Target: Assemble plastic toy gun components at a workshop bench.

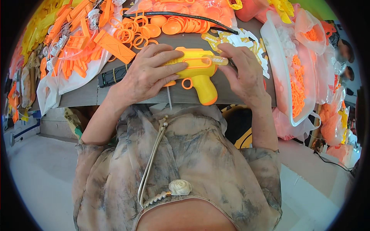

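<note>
Gripping the front of a yellow toy gun [210, 75] in the head view, the left hand [152, 69] lies over its near side with fingers spread across the top and the orange trim. The gun is held at the near edge of a dark table [83, 96], in front of the person's chest, with its handle pointing toward the body and an orange trigger [187, 83] beside that handle. A thin pale strip [169, 98] hangs below the left hand.

The right hand [243, 69] pinches one end of a clear and yellow label [219, 60] between thumb and fingers; its other end overlaps the rear of the gun, though I cannot tell whether it is stuck down.

Just beyond the right hand lies a heap of white and yellow label sheets [254, 44]. Farther back, a black strip [185, 14] crosses above orange cups [185, 25] and orange rings [125, 35]. To the left, an orange panel [115, 47] leans out of a pile of orange parts, near a black object [111, 77]. On the right stands a white tub [271, 54] holding small orange pieces [298, 90].
</note>
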`<state>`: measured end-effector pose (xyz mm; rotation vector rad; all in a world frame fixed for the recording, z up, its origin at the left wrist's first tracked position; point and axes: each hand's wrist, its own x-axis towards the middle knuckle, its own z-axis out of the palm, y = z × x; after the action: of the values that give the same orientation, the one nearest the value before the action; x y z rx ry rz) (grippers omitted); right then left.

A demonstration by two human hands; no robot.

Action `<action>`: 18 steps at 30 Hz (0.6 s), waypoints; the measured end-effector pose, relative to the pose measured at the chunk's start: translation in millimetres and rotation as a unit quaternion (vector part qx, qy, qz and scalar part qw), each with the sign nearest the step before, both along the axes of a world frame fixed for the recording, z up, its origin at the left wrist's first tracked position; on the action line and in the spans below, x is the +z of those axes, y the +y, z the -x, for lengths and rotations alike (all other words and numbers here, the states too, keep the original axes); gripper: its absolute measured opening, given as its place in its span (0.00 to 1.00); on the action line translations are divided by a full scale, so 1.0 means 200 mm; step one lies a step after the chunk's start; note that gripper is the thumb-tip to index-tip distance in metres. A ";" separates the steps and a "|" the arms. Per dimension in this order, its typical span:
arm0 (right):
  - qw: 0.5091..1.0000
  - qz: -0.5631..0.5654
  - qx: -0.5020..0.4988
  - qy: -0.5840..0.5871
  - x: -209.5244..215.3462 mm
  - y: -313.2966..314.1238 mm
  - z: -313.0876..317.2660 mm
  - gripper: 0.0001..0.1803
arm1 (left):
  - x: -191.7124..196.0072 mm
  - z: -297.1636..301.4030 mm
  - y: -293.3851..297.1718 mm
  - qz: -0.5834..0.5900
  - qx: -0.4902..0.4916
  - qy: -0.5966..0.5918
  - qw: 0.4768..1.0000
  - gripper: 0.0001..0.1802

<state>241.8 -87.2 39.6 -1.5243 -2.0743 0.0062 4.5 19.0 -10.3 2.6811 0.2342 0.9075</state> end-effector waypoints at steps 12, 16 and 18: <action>0.990 0.035 0.008 0.133 -0.11 0.03 0.05 0.30 | -0.03 0.00 0.00 0.024 -0.012 -0.020 0.999 0.22; 0.990 0.017 0.015 0.138 -0.15 0.04 0.05 0.30 | -0.03 0.00 0.00 0.018 -0.012 -0.013 1.000 0.23; 0.986 0.022 0.027 0.162 -0.16 0.05 0.05 0.29 | -0.02 0.01 0.00 0.017 -0.013 -0.009 1.000 0.24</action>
<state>230.9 -78.0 8.2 -1.3876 -1.8622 0.3018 3.2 19.7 -15.0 2.6390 0.2092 0.9109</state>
